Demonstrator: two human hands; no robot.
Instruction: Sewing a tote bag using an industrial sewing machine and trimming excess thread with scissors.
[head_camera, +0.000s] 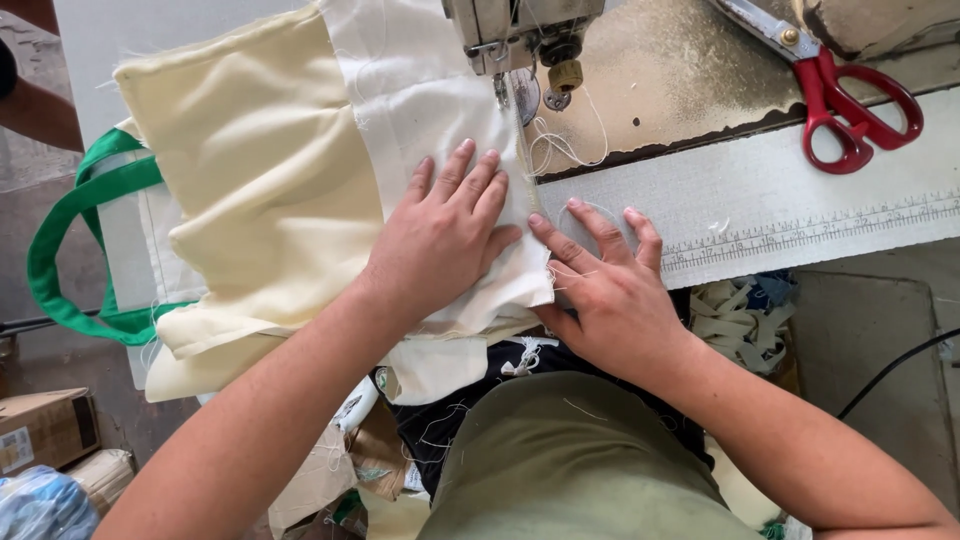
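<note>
White fabric (440, 110), one panel, lies flat on the sewing table (790, 190) with its right edge under the presser foot of the single sewing machine (525, 40); one cream fabric piece (250, 190) is bunched beside it at the left, over two green handle loops (75, 250); one pair of red-handled scissors (840, 95) rests at the far right; left hand (440, 240) presses palm-down on the white panel, fingers together and pointing at the needle; right hand (605, 285) lies flat, fingers slightly spread, fingertips at the panel's edge.

Red-handled scissors (845, 95), green strap (70, 250), cardboard box (45, 428)
</note>
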